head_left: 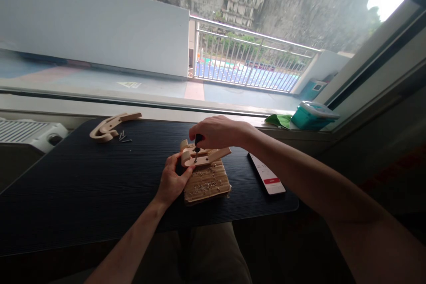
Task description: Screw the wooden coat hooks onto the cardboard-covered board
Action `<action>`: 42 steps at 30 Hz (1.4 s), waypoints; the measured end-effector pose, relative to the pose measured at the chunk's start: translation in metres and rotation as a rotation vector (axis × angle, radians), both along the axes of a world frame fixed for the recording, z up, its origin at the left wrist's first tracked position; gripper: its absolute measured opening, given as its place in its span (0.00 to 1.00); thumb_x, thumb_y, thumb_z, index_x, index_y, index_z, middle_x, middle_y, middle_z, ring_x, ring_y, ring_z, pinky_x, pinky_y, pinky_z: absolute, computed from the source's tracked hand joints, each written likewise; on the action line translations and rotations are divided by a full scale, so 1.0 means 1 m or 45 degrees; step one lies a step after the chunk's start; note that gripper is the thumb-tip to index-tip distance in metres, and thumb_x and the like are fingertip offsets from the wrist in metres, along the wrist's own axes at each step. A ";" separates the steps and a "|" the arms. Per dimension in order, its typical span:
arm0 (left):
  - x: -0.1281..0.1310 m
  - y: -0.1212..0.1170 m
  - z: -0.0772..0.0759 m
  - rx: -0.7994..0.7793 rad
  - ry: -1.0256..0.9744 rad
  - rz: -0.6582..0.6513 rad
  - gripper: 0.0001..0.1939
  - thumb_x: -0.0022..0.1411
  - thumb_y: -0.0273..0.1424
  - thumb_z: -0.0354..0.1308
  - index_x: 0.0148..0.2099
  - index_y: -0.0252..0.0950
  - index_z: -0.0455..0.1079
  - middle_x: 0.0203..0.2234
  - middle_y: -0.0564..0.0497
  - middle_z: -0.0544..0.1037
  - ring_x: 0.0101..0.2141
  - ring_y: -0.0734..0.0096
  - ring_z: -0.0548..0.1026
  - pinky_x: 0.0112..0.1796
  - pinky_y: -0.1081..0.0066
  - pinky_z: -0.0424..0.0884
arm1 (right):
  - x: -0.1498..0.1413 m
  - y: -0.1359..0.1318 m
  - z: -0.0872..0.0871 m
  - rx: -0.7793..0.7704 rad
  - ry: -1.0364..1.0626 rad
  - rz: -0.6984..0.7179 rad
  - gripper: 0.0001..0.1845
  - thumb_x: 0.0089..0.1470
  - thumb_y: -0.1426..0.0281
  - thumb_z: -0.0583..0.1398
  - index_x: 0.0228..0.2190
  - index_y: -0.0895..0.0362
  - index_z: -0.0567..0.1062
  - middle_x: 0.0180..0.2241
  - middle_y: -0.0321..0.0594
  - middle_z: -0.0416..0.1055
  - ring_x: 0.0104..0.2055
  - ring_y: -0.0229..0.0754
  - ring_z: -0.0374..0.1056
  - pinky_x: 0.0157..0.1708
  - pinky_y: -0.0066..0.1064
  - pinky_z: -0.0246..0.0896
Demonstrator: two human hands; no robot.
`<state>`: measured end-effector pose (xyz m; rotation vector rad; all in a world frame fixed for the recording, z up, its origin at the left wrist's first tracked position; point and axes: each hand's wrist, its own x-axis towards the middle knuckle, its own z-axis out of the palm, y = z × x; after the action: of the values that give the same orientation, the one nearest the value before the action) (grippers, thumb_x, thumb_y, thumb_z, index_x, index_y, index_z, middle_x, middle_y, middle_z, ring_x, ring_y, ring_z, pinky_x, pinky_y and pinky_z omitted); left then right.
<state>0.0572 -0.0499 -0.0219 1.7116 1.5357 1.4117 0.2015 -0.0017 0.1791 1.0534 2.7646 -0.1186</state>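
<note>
My right hand (216, 131) is closed around the black handle of a screwdriver (199, 138), which points down at a pale curved wooden piece (213, 156). The tool's tip meets the wood near its left end; whether a screw sits under it is too small to tell. With thumb and fingers, my left hand (173, 177) grips the left end of that piece. A second wooden part shows just behind it, partly covered by my right hand. Both rest on a block of corrugated cardboard (206, 186) with a pitted, torn top.
More curved wooden pieces (111, 126) lie at the back left of the dark table (83, 186), beside several loose screws (124, 136). A lit phone (269, 177) lies at the right. On the sill stand a teal box (313, 117) and a green cloth (279, 120).
</note>
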 end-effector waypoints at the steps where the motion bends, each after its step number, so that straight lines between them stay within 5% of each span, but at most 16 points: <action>1: 0.000 0.000 0.000 -0.001 0.001 0.000 0.20 0.51 0.38 0.60 0.47 0.39 0.66 0.42 0.48 0.73 0.44 0.62 0.72 0.48 0.60 0.68 | 0.001 0.001 0.001 -0.009 0.014 0.028 0.14 0.51 0.69 0.56 0.41 0.53 0.76 0.37 0.40 0.75 0.34 0.38 0.65 0.28 0.28 0.48; 8: 0.000 0.000 0.000 -0.010 -0.009 -0.006 0.21 0.52 0.38 0.60 0.48 0.38 0.66 0.42 0.48 0.73 0.44 0.62 0.72 0.48 0.61 0.68 | 0.005 0.006 -0.002 -0.019 -0.004 0.027 0.14 0.51 0.72 0.55 0.38 0.55 0.78 0.34 0.40 0.75 0.32 0.36 0.63 0.27 0.27 0.48; 19: 0.000 0.000 0.000 -0.021 -0.017 -0.010 0.21 0.52 0.37 0.60 0.48 0.38 0.65 0.42 0.47 0.73 0.44 0.62 0.72 0.48 0.61 0.68 | -0.004 0.000 -0.004 0.022 -0.067 -0.063 0.18 0.57 0.63 0.52 0.38 0.60 0.77 0.34 0.47 0.75 0.32 0.40 0.64 0.26 0.30 0.46; 25: 0.000 0.000 0.000 -0.013 -0.011 -0.005 0.20 0.51 0.37 0.61 0.47 0.38 0.65 0.42 0.48 0.72 0.44 0.63 0.72 0.49 0.61 0.67 | -0.001 -0.003 0.002 -0.029 0.006 0.002 0.15 0.51 0.67 0.57 0.41 0.53 0.76 0.36 0.39 0.75 0.34 0.38 0.64 0.27 0.28 0.48; 34: 0.000 0.001 -0.001 -0.027 -0.006 -0.008 0.21 0.52 0.38 0.60 0.48 0.37 0.65 0.43 0.47 0.72 0.44 0.62 0.72 0.49 0.61 0.67 | 0.006 0.007 -0.006 -0.094 0.045 -0.022 0.14 0.53 0.66 0.55 0.39 0.58 0.76 0.34 0.42 0.74 0.30 0.36 0.63 0.27 0.28 0.49; 42: 0.001 0.000 0.002 -0.020 -0.015 -0.012 0.20 0.52 0.37 0.60 0.48 0.37 0.66 0.42 0.48 0.73 0.44 0.62 0.72 0.48 0.61 0.68 | -0.006 -0.001 -0.008 0.087 -0.034 -0.090 0.19 0.56 0.62 0.52 0.38 0.61 0.77 0.34 0.48 0.75 0.32 0.41 0.66 0.26 0.30 0.47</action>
<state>0.0582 -0.0502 -0.0202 1.6964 1.5264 1.3985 0.1957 -0.0030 0.1714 1.1609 2.7267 -0.0194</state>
